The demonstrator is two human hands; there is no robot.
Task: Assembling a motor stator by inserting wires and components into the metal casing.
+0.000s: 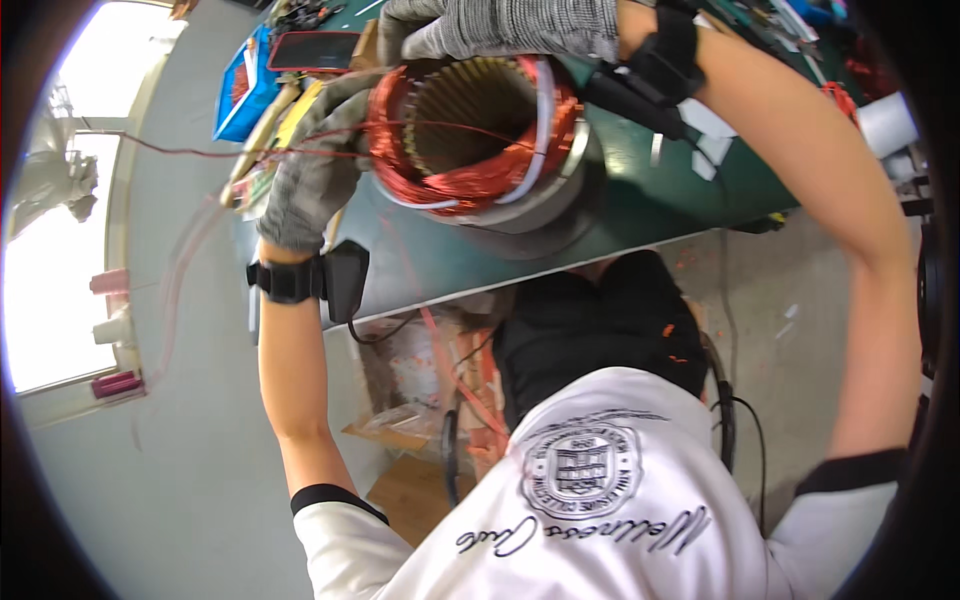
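Observation:
A motor stator stands on the green workbench, its bore ringed by red-orange copper windings tied with white sleeving. My left hand, in a grey knit glove, is closed against the left side of the stator. Thin dark red wires run over that hand and across the bore. Over the stator's far edge reaches my right hand, also gloved, its fingers curled down near the far left of the windings. What lies between the right fingers is hidden.
A blue bin and a dark phone-like slab sit beyond my left hand. Tools and scraps crowd the far right of the green bench. Red wire trails left toward spools by the window. Cardboard lies under the bench.

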